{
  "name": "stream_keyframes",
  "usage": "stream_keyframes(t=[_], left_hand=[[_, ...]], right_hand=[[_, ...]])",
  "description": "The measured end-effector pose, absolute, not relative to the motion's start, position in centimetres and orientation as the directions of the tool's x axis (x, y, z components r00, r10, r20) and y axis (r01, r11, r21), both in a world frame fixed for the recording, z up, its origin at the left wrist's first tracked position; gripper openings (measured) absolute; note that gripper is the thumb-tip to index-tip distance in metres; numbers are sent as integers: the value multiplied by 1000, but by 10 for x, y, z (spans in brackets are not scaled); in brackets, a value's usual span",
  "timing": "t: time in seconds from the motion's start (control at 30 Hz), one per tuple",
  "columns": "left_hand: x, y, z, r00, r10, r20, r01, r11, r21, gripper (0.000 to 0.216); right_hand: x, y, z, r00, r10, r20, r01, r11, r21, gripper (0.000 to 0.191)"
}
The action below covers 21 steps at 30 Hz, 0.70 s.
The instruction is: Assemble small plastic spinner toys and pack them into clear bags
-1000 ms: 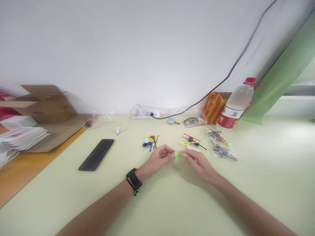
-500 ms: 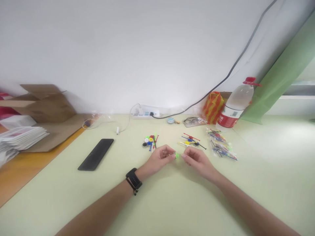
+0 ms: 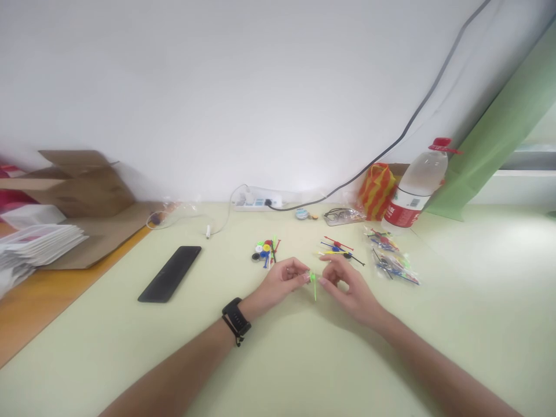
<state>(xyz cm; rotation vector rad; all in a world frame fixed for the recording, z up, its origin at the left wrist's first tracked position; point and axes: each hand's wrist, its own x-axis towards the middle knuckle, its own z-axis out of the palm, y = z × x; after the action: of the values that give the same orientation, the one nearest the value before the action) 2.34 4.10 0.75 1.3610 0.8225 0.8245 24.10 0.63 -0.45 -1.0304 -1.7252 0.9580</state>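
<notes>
My left hand [image 3: 284,282] pinches a small bright green plastic spinner [image 3: 313,278] between thumb and forefinger. Its thin arrow-like stick points down toward me. My right hand [image 3: 350,286] is just to the right of it, thumb and forefinger apart; its thumb tip is close to the spinner, and I cannot tell whether it touches. Beyond my left hand lies a pile of coloured discs and sticks [image 3: 264,249]. Past my right hand several put-together spinners [image 3: 336,246] in red, blue, yellow and black lie on the table.
Clear bags of coloured parts [image 3: 395,265] lie at the right, before a large bottle [image 3: 414,188]. A black slab-like object [image 3: 170,274] rests at the left. A power strip [image 3: 256,201] stands along the wall, and a cardboard box [image 3: 87,185] sits far left.
The green stick now hangs downward from the disc, where it hardly showed before. My right forefinger has lifted away from the thumb. My left hand has stayed in place.
</notes>
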Motion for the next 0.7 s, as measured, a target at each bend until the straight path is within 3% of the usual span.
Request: stream_keyframes(t=[0.1,0.23,0.33,0.4,0.57,0.7], left_hand=[[23,41,10,483,875,-43,-25,63,998,34],[23,41,12,490,869,-66,-31,93,995,35],[23,41,10,490,869,-69,-30,96,995,37],[22,41,8,486,871,-68,-26,92,995,37],[22,43,6,482,873,-77,-27,102,994,36],[22,43,6,493,869,-49,-27,72,997,33]], right_hand=[[243,5,-8,-266,906,329,297,402,-866,49],[246,6,-8,-307,899,313,357,414,-837,23],[248,7,-5,-366,898,243,337,371,-865,54],[248,8,-2,-356,907,222,320,342,-884,59],[245,10,0,-291,930,226,361,325,-874,46],[240,9,-1,-305,928,215,263,298,-918,28]])
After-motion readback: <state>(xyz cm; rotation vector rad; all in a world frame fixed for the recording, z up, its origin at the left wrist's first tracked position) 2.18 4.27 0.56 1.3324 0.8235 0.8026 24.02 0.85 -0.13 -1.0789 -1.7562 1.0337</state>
